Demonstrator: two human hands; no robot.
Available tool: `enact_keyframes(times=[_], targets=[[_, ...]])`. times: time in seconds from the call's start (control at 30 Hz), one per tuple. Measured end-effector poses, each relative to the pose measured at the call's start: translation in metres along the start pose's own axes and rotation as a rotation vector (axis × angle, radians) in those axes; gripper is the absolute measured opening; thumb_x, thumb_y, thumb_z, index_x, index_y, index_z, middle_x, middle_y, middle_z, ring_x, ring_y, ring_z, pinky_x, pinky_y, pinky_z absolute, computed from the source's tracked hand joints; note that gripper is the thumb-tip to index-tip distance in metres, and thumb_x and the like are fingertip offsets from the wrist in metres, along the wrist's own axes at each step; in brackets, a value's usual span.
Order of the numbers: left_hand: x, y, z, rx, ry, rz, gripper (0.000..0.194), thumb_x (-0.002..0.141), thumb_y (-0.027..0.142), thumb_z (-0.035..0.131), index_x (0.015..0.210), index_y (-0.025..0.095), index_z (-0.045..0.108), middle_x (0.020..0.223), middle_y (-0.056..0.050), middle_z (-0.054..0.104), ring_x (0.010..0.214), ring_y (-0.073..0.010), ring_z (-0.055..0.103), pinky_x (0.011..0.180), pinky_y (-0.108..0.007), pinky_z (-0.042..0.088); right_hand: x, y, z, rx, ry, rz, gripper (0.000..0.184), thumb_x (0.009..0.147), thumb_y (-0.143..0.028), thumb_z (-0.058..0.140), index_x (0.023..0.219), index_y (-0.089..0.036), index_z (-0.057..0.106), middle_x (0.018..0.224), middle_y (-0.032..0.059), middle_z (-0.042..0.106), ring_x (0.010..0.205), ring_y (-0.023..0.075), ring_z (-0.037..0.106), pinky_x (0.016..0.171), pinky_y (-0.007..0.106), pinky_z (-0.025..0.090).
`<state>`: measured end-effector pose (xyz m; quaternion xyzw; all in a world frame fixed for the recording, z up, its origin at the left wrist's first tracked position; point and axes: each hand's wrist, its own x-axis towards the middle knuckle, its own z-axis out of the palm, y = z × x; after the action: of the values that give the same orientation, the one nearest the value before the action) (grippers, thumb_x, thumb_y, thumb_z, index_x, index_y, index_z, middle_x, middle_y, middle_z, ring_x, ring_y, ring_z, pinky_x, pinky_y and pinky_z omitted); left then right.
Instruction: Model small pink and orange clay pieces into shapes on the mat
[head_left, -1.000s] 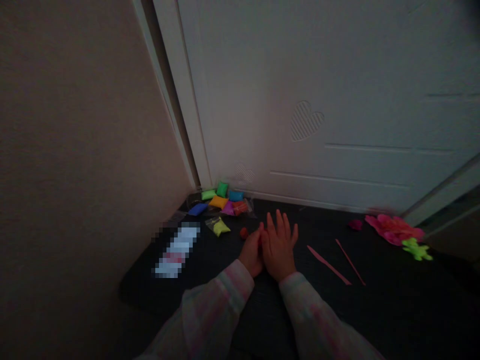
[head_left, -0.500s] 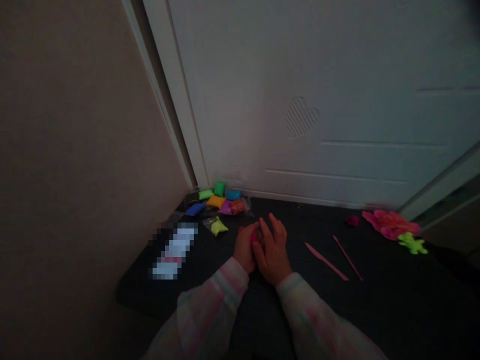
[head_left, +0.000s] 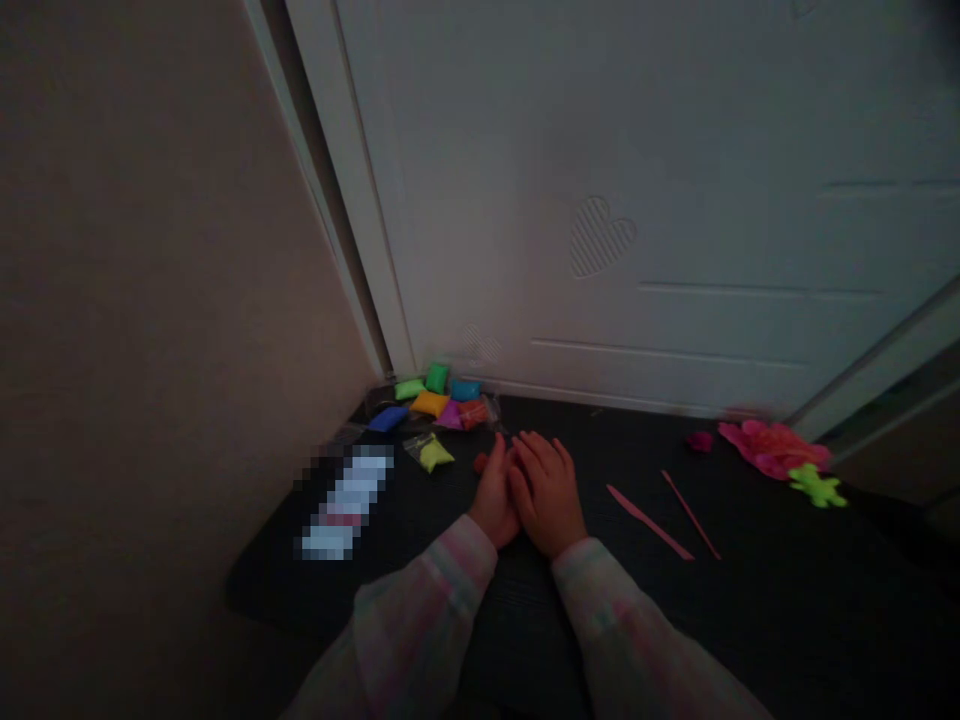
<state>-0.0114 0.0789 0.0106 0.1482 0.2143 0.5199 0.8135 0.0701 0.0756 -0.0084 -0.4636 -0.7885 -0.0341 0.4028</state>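
Note:
My left hand point(head_left: 494, 503) is cupped, with its palm turned toward my right hand point(head_left: 552, 500). The right palm and its bent fingers lie over the left, so the two hands press together above the dark table. A small lump of pink modelling clay showed between them a moment ago; the palms now hide it. Just beyond the left fingers lies a small red-orange lump of clay point(head_left: 480, 463). An opened bag of yellow clay point(head_left: 434, 453) rests to the left. On the right are a flat pink modelling knife point(head_left: 649, 521) and a thin pink stick point(head_left: 690, 513).
Several clay packets, among them an orange one point(head_left: 430, 404) and a blue one point(head_left: 388, 418), lie at the back left. A blurred white strip point(head_left: 349, 503) is nearer. At the far right are a pink petal-like piece point(head_left: 774, 447), a yellow-green figure point(head_left: 817, 486) and a dark pink lump point(head_left: 700, 441).
My right hand's fingers have lowered and closed over the left hand, covering the pink clay. The red-orange lump beside the left fingers shows more clearly. The view has shifted slightly.

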Motion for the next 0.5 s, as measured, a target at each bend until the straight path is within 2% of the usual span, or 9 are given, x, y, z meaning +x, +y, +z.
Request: enact_keyframes(times=[0.13, 0.2, 0.37, 0.5], targets=[[0.000, -0.002, 0.000, 0.041, -0.074, -0.102, 0.046, 0.079, 0.049, 0.030, 0.089, 0.011, 0.055, 0.090, -0.011, 0.060, 0.090, -0.0192, 0.054, 0.085, -0.031, 0.035, 0.004, 0.016, -0.002, 0.073, -0.018, 0.179, 0.024, 0.079, -0.029, 0.040, 0.086, -0.016, 0.060, 0.093, 0.0080, 0.060, 0.089, 0.0180, 0.051, 0.080, 0.032, 0.038], [0.000, -0.004, -0.001, 0.111, -0.069, -0.138, 0.047, 0.079, 0.049, 0.031, 0.089, 0.009, 0.055, 0.087, -0.012, 0.060, 0.088, -0.0189, 0.055, 0.083, -0.030, 0.036, 0.005, 0.024, -0.003, 0.084, 0.004, 0.242, 0.025, 0.080, -0.031, 0.039, 0.077, -0.017, 0.059, 0.081, 0.0062, 0.060, 0.077, 0.0156, 0.053, 0.070, 0.027, 0.040], [0.004, -0.014, -0.008, 0.383, 0.070, -0.081, 0.037, 0.077, 0.042, 0.041, 0.076, 0.008, 0.057, 0.070, -0.010, 0.061, 0.070, -0.0167, 0.057, 0.073, -0.031, 0.039, 0.007, 0.036, -0.006, 0.086, 0.098, 0.394, 0.038, 0.082, -0.038, 0.031, 0.052, -0.018, 0.046, 0.051, -0.0012, 0.046, 0.050, 0.0108, 0.045, 0.049, 0.023, 0.033], [0.008, -0.017, -0.011, 0.374, 0.187, 0.011, 0.031, 0.074, 0.042, 0.046, 0.074, 0.011, 0.054, 0.064, -0.006, 0.058, 0.063, -0.0147, 0.056, 0.067, -0.030, 0.041, 0.008, 0.034, -0.008, 0.121, 0.119, 0.448, 0.042, 0.084, -0.036, 0.024, 0.049, -0.019, 0.040, 0.043, -0.0031, 0.039, 0.041, 0.0101, 0.038, 0.043, 0.023, 0.027]])
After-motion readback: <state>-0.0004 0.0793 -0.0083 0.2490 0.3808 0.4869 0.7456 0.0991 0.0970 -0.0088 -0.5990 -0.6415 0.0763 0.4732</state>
